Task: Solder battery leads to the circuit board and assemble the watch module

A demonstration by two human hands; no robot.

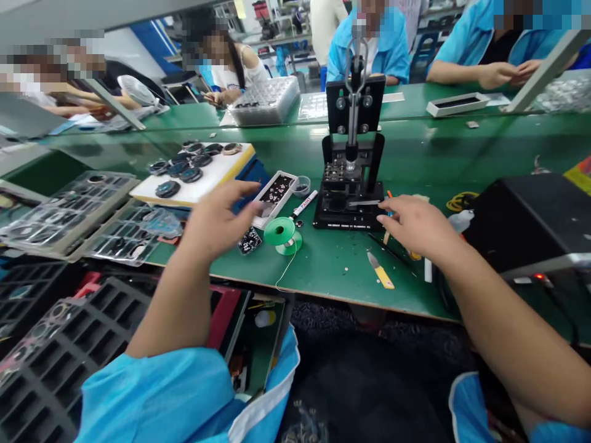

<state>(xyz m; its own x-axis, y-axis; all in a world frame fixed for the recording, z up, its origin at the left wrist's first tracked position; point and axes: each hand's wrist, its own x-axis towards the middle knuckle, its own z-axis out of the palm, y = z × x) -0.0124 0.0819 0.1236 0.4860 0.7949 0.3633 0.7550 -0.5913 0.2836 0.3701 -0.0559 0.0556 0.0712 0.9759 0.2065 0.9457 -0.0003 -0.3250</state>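
Observation:
My left hand hovers with fingers apart beside a white tray of small dark parts, left of a green wire spool. At the right of a black lever press, my right hand has its thumb and fingertips near metal tweezers, which lie across the press base. Whether the fingertips grip them is hard to make out. A white paint marker and a small round cup sit between the tray and the press. Below the press lies a yellow-handled knife.
Round dark parts stand on a white-topped box at the left, near divided trays. A black device is at the right. Several people sit across the green bench; a clear tray stack stands at the far edge.

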